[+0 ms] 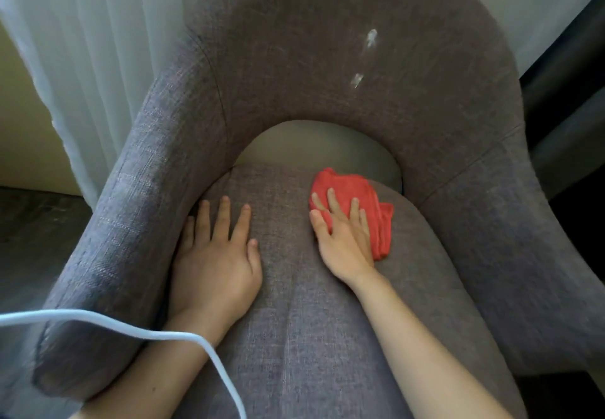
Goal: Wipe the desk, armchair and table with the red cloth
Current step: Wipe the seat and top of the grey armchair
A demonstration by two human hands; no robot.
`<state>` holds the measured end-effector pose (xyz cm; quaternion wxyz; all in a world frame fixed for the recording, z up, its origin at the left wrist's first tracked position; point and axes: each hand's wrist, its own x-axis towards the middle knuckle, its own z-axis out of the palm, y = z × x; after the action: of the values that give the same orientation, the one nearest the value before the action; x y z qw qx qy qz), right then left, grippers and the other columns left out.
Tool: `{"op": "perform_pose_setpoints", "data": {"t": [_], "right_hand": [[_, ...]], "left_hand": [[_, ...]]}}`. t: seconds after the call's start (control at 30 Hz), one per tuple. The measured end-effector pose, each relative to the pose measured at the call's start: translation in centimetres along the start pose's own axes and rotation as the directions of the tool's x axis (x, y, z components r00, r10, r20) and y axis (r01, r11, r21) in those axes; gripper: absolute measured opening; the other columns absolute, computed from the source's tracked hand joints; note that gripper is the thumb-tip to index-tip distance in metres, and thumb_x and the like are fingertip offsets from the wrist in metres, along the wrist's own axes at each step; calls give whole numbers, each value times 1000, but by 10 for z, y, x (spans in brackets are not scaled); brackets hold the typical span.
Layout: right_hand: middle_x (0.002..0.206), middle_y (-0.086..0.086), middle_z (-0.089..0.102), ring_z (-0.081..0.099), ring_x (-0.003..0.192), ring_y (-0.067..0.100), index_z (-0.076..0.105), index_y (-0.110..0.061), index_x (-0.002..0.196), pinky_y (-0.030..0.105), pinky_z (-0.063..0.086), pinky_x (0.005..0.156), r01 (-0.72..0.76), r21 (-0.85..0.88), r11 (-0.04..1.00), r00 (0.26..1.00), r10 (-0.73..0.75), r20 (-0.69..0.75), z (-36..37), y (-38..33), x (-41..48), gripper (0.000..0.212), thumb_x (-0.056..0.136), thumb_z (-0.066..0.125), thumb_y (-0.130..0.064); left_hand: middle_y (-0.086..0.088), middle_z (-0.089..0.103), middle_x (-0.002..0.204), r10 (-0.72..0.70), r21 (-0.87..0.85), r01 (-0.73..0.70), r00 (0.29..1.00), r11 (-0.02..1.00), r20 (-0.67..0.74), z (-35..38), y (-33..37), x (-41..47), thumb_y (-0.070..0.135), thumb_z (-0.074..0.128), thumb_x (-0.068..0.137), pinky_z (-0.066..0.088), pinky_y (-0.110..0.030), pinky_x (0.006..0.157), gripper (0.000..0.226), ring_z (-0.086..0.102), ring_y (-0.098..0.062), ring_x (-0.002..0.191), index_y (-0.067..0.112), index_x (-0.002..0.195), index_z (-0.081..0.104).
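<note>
A grey fabric armchair [327,68] fills the view, its curved backrest far from me and its seat cushion [294,304] under my arms. The red cloth [376,202] lies bunched on the right rear part of the seat. My right hand [340,232] presses flat on the cloth, fingers spread over its left part. On the left of the seat rests my left hand [216,255], flat on the bare fabric beside the left armrest [124,222], with nothing in it. Two whitish marks [365,58] show on the backrest.
A sheer white curtain [82,42] hangs left of the chair. A white cable [163,336] crosses my left forearm in the foreground. A gap in the backrest shows a pale surface [314,150] behind the seat. Dark floor and dark furniture lie at the right.
</note>
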<state>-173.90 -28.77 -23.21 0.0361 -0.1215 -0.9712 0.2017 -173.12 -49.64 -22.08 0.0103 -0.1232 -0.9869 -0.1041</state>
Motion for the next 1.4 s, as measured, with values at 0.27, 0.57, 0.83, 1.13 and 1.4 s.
{"op": "perform_pose_setpoints", "data": {"t": [0.27, 0.57, 0.83, 1.13, 1.4], "right_hand": [[164, -17, 8, -7, 153, 22, 24, -46, 151, 30, -10, 120, 239, 36, 970, 947, -241, 214, 3, -23, -39, 47, 104, 26, -50], [157, -24, 27, 14, 150, 5, 42, -56, 137, 27, 6, 122, 228, 197, 954, 842, -295, 452, -31, -22, -85, 39, 101, 28, -56], [120, 20, 71, 70, 106, 31, 63, -5, 129, 57, 57, 85, -499, 864, -59, 846, 182, 501, -122, 30, -83, 61, 93, 47, -51], [137, 10, 61, 57, 127, 22, 60, -12, 129, 34, 41, 108, -49, 694, 718, 888, 350, -299, -96, -5, 4, 55, 101, 37, -53], [166, -9, 10, -3, 153, 24, 23, -40, 153, 42, -7, 123, 284, -75, 956, 946, -267, 182, -9, 3, -8, 52, 103, 29, -51]], "left_hand": [[-11, 22, 164, -1, -5, 1, 1000, 1000, -9, -3, 2, 0, 41, 15, 92, 14, -47, 122, 68, 17, -35, 150, 21, 155, 26], [-10, 28, 162, 1, -117, -4, 1000, 993, -26, -5, 0, 2, 41, 15, 94, 15, -45, 122, 66, 20, -33, 150, 19, 152, 36], [-9, 30, 161, -14, -157, 6, 999, 988, -47, -8, -3, -1, 39, 14, 95, 17, -45, 122, 64, 22, -34, 149, 16, 151, 39], [-11, 27, 162, 24, -81, -26, 999, 996, -24, -6, 1, -1, 40, 13, 95, 15, -46, 122, 66, 20, -35, 150, 17, 153, 33], [-10, 25, 163, 9, -23, -10, 1000, 1000, -8, -3, 0, 0, 43, 15, 92, 15, -47, 121, 68, 19, -35, 149, 21, 155, 29]]}}
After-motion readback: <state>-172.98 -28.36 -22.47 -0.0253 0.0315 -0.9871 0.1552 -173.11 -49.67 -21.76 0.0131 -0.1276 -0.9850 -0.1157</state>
